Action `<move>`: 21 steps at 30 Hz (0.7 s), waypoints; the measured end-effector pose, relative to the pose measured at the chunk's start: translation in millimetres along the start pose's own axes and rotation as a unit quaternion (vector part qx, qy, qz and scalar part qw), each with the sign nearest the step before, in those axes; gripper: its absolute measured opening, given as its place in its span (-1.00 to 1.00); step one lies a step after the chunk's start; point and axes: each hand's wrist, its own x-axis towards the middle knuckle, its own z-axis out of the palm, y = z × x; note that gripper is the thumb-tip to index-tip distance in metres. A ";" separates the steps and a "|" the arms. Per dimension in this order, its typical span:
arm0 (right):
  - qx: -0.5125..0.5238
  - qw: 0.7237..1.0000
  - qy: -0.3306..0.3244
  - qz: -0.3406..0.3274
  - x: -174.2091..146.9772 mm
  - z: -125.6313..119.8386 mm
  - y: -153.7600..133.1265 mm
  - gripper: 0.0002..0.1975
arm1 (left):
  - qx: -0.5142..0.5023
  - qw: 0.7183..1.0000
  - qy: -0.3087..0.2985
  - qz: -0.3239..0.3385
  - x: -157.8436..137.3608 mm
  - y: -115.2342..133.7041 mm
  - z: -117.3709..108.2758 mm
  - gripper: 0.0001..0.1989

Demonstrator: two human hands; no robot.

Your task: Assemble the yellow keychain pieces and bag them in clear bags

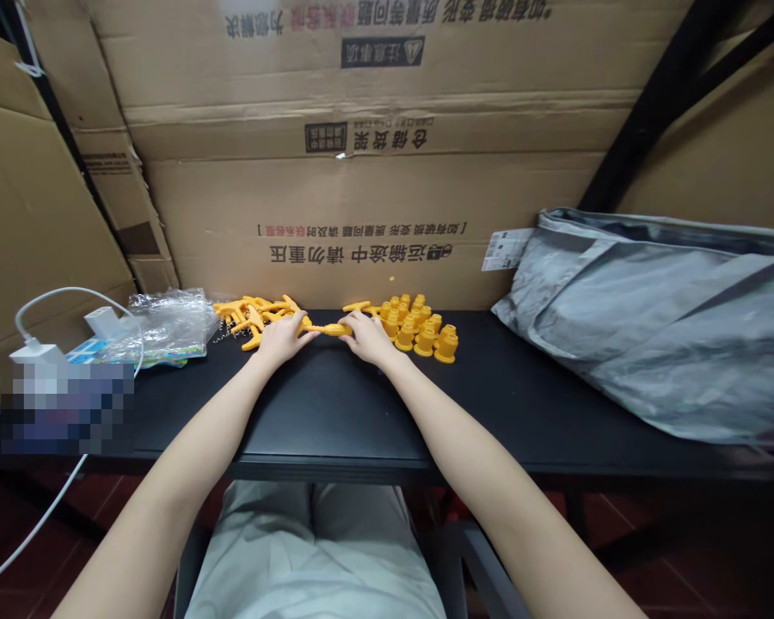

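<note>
Pinching opposite ends of a slim yellow piece (336, 329), the left hand (284, 338) and right hand (369, 337) meet toward the back of the black table (335, 421). Each thumb seems to press against curled fingers, though the far fingertips are hidden. I cannot tell whether the piece is 1 part or 2 joined, or whether it touches the table. An uneven pull or twist could bend it or let 1 end slip free. A dropped piece could get lost among the loose yellow parts (250, 315) just beside the left hand. The stepped yellow cones (426, 325) stand upright in rows close to the right hand, so a sideways jerk of those knuckles could topple several.
</note>
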 end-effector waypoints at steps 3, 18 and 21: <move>0.004 1.000 -0.001 0.001 -0.5 0.8 2.4 -0.70 | -0.012 1.000 0.000 0.023 0.5 -2.1 -1.6 -0.49; 0.435 0.896 -0.042 0.086 6.4 12.3 24.0 -0.65 | -0.036 0.999 -0.005 0.022 3.4 -15.9 1.5 -0.62; 0.520 0.845 -0.051 0.111 4.9 8.3 19.9 -0.79 | -0.040 0.999 0.005 0.027 2.1 -15.4 -0.6 -0.63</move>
